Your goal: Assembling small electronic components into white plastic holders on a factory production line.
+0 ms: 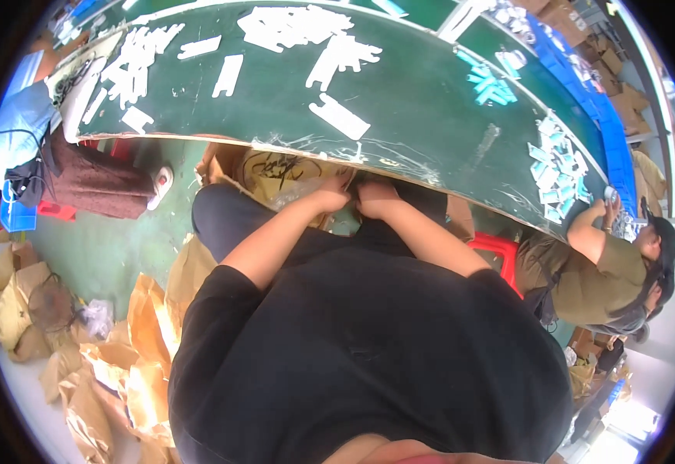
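My left hand (333, 192) and my right hand (378, 199) are close together above my lap, right at the near edge of the green table (422, 100). The fingers of both are curled in. Whatever they hold, if anything, is hidden between them and in the shadow of the table edge. Beyond my hands, a flat white piece with notched ends (340, 117) lies on the tabletop. Below the edge, beside my left hand, sits an open carton (225, 164) with a yellowish bag (279, 176) in it.
White pieces (295, 27) lie in heaps at the far side, with more (132, 66) on the left. Teal pieces (490, 81) and a teal-and-white pile (560, 170) are on the right. Co-workers sit at the left and right (620, 274). Brown paper bags (148, 332) stand behind me, left.
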A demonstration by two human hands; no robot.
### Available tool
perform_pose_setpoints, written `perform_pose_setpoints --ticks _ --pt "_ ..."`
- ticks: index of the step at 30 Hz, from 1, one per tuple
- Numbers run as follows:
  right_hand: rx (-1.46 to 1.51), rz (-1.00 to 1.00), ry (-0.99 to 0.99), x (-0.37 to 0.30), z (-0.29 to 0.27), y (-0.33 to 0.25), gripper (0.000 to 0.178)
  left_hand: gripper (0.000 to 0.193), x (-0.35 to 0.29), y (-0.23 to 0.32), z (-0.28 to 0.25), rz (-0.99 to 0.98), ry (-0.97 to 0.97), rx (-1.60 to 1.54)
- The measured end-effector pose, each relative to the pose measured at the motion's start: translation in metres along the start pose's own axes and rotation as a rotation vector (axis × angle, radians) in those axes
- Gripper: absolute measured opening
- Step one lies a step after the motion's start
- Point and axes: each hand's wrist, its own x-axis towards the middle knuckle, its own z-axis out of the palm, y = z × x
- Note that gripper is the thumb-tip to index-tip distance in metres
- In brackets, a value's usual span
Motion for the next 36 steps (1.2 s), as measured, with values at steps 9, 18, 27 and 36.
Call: perform_pose_setpoints --ticks 9,18,27,36 --pt "0.534 -0.338 0.597 -0.172 0.031 0.033 0.033 0.059 -0.035 0.068 0.036 -0.003 -0.322 0.428" --pt "0.680 -0.466 1.183 -0.205 -0.085 0.048 0.006 0.076 -0.045 0.059 0.013 -0.030 -0.156 0.451" --pt "0.599 0.630 1.281 -0.090 -0.182 0.204 0.053 0.072 -0.055 0.066 0.016 -0.086 -0.367 0.698" --pt "0.778 0.073 1.665 -0.066 -0.163 0.216 0.023 0.083 -0.052 0.074 0.016 -0.073 -0.556 0.609"
